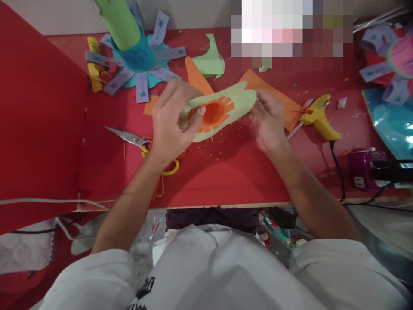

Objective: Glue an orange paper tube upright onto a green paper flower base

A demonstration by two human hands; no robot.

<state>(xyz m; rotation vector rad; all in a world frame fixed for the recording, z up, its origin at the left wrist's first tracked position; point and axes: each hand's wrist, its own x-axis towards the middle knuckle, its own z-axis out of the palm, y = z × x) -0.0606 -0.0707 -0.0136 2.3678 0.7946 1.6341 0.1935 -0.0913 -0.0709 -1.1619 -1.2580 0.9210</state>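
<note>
A pale green paper flower shape (pixel 243 103) is held above the red table, with an orange paper tube (pixel 214 113) set through its middle, its cut tabs fanned out on the green. My left hand (pixel 176 118) pinches the flower's left side, thumb on the orange tabs and fingers behind. At the right edge, my right hand (pixel 269 118) has its fingers closed on a green petal; its lower fingers are slightly blurred. Below my left wrist lie yellow-handled scissors (pixel 129 137), partly covered by the arm. A yellow glue gun (pixel 321 118) rests right of my right hand.
Behind stands a blue paper flower (pixel 137 56) with purple strips and a green tube. Orange paper (pixel 269 92) and green scraps (pixel 211 60) lie on the red table (pixel 226 176). A purple power box (pixel 366 168), cables and another paper flower (pixel 402 56) are on the right.
</note>
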